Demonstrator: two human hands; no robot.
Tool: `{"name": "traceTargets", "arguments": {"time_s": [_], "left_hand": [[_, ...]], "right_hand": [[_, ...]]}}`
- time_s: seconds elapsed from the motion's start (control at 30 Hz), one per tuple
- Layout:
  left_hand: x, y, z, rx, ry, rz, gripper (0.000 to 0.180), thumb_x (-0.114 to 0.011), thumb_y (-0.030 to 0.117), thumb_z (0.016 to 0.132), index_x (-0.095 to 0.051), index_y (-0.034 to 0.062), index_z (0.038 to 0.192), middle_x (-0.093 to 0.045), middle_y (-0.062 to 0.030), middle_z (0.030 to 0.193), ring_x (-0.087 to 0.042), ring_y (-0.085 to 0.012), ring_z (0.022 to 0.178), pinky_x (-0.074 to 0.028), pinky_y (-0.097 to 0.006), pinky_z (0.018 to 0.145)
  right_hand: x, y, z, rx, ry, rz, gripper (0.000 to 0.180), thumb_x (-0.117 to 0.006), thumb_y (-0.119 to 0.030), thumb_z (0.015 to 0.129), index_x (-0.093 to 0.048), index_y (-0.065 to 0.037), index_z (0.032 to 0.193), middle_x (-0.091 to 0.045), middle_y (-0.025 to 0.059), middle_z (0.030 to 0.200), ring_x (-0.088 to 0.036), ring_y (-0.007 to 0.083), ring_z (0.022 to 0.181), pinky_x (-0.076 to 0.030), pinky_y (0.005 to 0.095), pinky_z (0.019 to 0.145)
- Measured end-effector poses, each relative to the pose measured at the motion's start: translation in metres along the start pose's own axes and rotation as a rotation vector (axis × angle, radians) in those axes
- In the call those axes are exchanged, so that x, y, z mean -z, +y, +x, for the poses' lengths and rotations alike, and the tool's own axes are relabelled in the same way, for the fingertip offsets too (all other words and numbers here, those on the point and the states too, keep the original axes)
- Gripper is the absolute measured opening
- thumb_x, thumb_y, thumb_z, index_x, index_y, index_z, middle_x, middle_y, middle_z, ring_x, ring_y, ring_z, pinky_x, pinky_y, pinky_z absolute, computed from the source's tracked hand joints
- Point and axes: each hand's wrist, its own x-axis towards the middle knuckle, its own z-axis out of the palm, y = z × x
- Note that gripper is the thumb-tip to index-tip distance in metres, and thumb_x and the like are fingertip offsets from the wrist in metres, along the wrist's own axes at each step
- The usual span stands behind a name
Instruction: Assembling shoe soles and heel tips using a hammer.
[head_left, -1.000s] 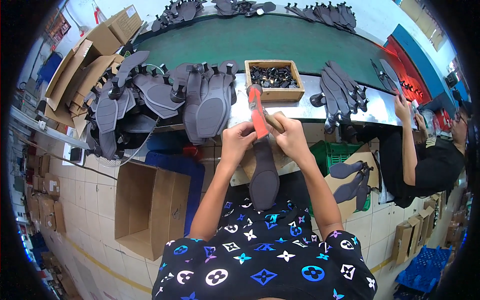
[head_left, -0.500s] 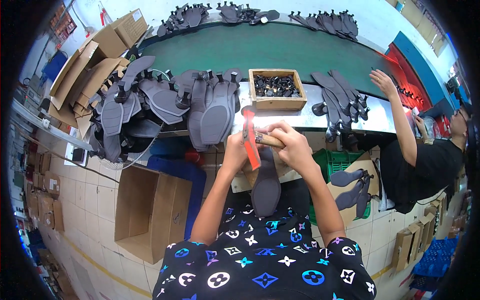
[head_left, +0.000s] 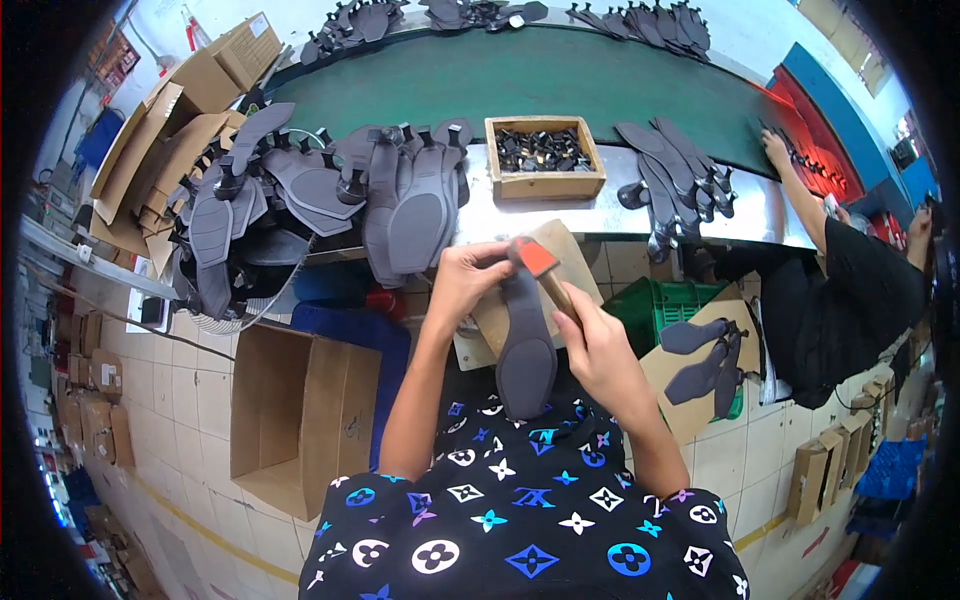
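The person's left hand (head_left: pixel 470 285) bends in from the left, thumb and fingers closed on the far end of a dark shoe sole (head_left: pixel 527 375); the right hand (head_left: pixel 600 355) is wrapped around the handle of a hammer (head_left: pixel 535 258). Ahead stand a metal-edged green table (head_left: pixel 560 85) and a wooden box (head_left: pixel 548 187) of small parts, with a co-worker (head_left: pixel 840 290) at right. The sole points toward the person's lap, between the forearms, the hammer's head above its far end.

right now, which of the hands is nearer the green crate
Right. The right hand, holding the hammer, is left of the green crate; the left hand is farther left, at the far end of the sole.
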Motion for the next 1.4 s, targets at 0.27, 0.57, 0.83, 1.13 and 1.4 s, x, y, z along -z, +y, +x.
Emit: {"name": "traceTargets", "arguments": {"time_s": [0.27,0.57,0.83,1.13,1.4], "left_hand": [[-0.005,0.003,-0.006,-0.204,-0.016,0.471,0.072,-0.081,0.021,0.081,-0.045,-0.0017,0.14,-0.071,-0.0144,0.116,-0.065,-0.0247,0.11,-0.048,-0.036,0.098],[0.002,0.003,-0.012,-0.222,-0.054,0.664,0.097,-0.08,0.032,0.079,-0.023,-0.0008,0.15,-0.059,-0.0129,0.138,-0.044,-0.0398,0.135,-0.033,-0.043,0.115],[-0.003,-0.009,-0.03,-0.535,0.058,0.803,0.028,-0.07,0.02,0.089,-0.07,0.004,0.112,-0.071,-0.0124,0.111,-0.064,-0.0323,0.113,-0.039,-0.043,0.109],[-0.039,0.119,-0.117,0.063,-0.23,-0.03,0.025,-0.068,0.015,0.092,-0.062,-0.0048,0.078,-0.052,-0.0056,0.068,-0.051,-0.0112,0.064,-0.039,-0.029,0.058],[-0.039,0.134,-0.133,0.15,-0.45,-0.188,0.028,-0.058,0.021,0.1,-0.068,-0.005,0.103,-0.062,-0.0104,0.092,-0.059,-0.016,0.091,-0.046,-0.03,0.078]], "right_hand": [[0.017,-0.026,-0.027,0.313,0.408,-0.062,0.038,-0.052,-0.009,0.102,-0.046,0.007,0.136,-0.052,0.0029,0.075,-0.049,0.0119,0.06,-0.045,0.0256,0.055],[0.027,-0.029,-0.024,0.302,0.29,0.276,0.038,-0.052,-0.008,0.1,-0.047,0.008,0.134,-0.051,0.0029,0.078,-0.05,0.0169,0.062,-0.045,0.0278,0.057],[0.016,-0.004,-0.017,0.124,0.26,-0.114,0.019,-0.058,-0.003,0.096,-0.056,0.004,0.114,-0.065,0.0243,0.086,-0.065,0.0445,0.072,-0.052,0.0463,0.062],[-0.002,0.047,0.021,0.173,-0.153,-0.556,0.026,-0.066,-0.012,0.092,-0.065,-0.001,0.116,-0.065,0.0146,0.115,-0.065,0.0338,0.09,-0.051,0.0397,0.071],[0.024,-0.008,0.007,0.176,-0.462,0.842,0.046,-0.061,-0.04,0.097,-0.068,0.004,0.108,-0.068,0.0207,0.112,-0.063,0.0334,0.109,-0.048,0.0455,0.096]]}}
